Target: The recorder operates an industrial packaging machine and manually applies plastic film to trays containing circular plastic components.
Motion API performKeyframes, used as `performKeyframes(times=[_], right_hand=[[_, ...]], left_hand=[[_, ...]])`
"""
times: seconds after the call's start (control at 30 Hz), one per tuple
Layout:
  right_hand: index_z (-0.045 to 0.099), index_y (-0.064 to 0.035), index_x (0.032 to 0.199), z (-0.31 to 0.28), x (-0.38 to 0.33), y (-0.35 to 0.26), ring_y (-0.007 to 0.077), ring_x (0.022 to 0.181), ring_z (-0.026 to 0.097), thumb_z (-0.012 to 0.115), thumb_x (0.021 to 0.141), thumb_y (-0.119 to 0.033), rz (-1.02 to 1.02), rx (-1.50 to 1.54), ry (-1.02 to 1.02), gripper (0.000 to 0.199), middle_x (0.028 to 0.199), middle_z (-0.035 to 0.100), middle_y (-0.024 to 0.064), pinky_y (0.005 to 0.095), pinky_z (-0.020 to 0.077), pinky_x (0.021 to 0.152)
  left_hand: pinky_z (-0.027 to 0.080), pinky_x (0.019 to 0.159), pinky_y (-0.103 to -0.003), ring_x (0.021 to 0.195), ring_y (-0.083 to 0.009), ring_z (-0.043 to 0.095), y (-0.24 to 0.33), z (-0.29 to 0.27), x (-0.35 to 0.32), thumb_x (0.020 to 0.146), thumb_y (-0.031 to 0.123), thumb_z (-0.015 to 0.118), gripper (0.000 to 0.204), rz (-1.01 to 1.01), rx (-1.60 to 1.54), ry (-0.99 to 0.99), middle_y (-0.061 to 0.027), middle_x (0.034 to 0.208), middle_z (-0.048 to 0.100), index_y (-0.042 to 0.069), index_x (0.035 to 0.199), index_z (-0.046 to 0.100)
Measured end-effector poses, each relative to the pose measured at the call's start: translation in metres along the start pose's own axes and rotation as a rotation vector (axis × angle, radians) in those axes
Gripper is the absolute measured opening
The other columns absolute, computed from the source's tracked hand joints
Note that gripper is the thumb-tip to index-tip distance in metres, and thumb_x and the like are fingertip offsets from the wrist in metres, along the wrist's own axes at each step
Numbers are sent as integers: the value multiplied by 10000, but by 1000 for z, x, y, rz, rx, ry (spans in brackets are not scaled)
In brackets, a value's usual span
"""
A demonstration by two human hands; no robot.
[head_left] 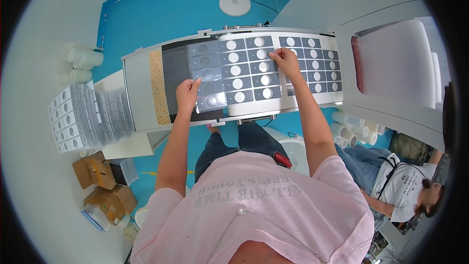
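My left hand (187,95) pinches the left edge of a see-through plastic sheet (207,88) that has a column of round shapes. Lying to the right of that sheet is a sheet of dark grey cards with white circles (243,71), set out in rows. At its right edge, my right hand (287,62) has thumb and forefinger together on the upper part. A further sheet of the same dark cards (316,63) lies beyond my right hand, partly covered by my forearm. Under the clear sheet runs a black belt (180,63).
A brown strip (159,87) crosses the machine bed's left end. Stacked card sheets (93,117) stand at the left, above cardboard boxes (105,176). At right are a white machine housing (395,63), rolls (356,129) and another person (398,186). A white stand (235,4) is behind.
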State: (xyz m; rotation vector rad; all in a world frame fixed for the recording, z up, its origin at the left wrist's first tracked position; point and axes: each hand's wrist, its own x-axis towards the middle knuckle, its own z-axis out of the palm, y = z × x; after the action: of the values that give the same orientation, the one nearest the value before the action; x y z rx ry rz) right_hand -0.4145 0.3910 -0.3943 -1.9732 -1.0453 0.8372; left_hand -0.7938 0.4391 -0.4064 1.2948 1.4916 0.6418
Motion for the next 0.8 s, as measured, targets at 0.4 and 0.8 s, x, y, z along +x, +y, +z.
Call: performKeyframes(times=[0.4, 0.8], right_hand=[[704, -9, 902, 0, -11, -20, 279, 715, 685, 853, 723, -327, -112, -304, 191, 394, 780, 708, 128, 376, 529, 643], [648, -27, 861, 20, -13, -33, 383, 772, 672, 628, 870, -175, -101, -489, 275, 150, 796, 691, 187, 490, 526, 682]], left_hand=[[531, 750, -421, 836, -319, 646, 55, 12, -25, 867, 290, 737, 373, 226, 761, 201, -175, 1035, 649, 6, 1080, 623], [326, 1119, -459, 1354, -307, 408, 95, 154, 31, 901, 250, 650, 546, 1084, 815, -189, -91, 1451, 460, 70, 1391, 490]])
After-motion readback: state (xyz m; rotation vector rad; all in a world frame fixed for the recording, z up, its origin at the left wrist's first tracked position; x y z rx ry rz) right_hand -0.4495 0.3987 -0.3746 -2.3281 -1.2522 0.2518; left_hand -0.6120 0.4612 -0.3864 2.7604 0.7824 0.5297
